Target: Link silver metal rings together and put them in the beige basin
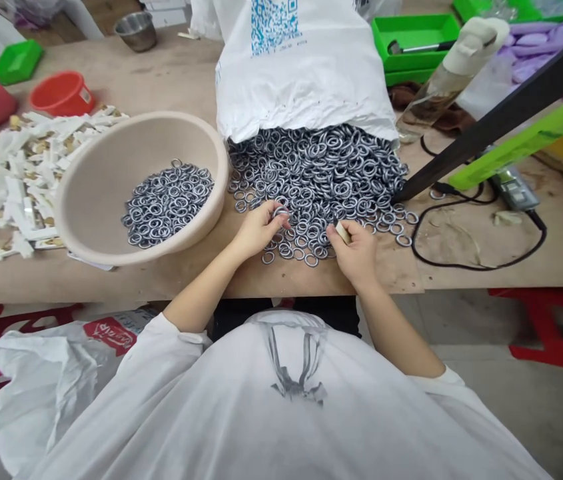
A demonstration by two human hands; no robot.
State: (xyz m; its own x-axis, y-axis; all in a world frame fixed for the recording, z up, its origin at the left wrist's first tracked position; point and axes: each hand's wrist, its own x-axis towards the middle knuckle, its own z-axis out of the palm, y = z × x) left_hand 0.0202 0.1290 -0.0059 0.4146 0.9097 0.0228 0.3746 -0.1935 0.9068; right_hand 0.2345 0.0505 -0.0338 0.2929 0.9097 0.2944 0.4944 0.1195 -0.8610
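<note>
Many rings: a big heap of metal rings (318, 177) lies on the table in front of me, spilling out of a white sack (301, 63) that lies open toward me.
Surface: a worn brown wooden table (171, 73), scratched and stained, with its near edge just above my lap.
Room: a work place, grey floor below, red stools (551, 333) under the table on both sides, and a white plastic bag (56, 387) on the floor at my left.
Left hand: my left hand (256, 230) is at the near edge of the heap, fingers pinched closed on one ring (280, 213).
Right hand: my right hand (356, 250) is just beside it, fingers curled closed around a small pale piece (342, 231); what it is I cannot tell.
Bowl: a beige bowl (111, 167) stands left of the heap, touching it, tilted a little, with a smaller amount of rings (166, 203) inside.
Left side: white and tan scraps (16, 173) are piled beside the bowl; behind them two red tubs (61, 93) and a green tray (17, 60).
Far side: a steel cup (136, 30) stands at the back.
Right side: a dark bar (501, 110) comes down slanted to the heap's right edge, a black cable (481, 263) loops on the table, and a spray bottle (454, 70) lies near green trays (414, 37).
</note>
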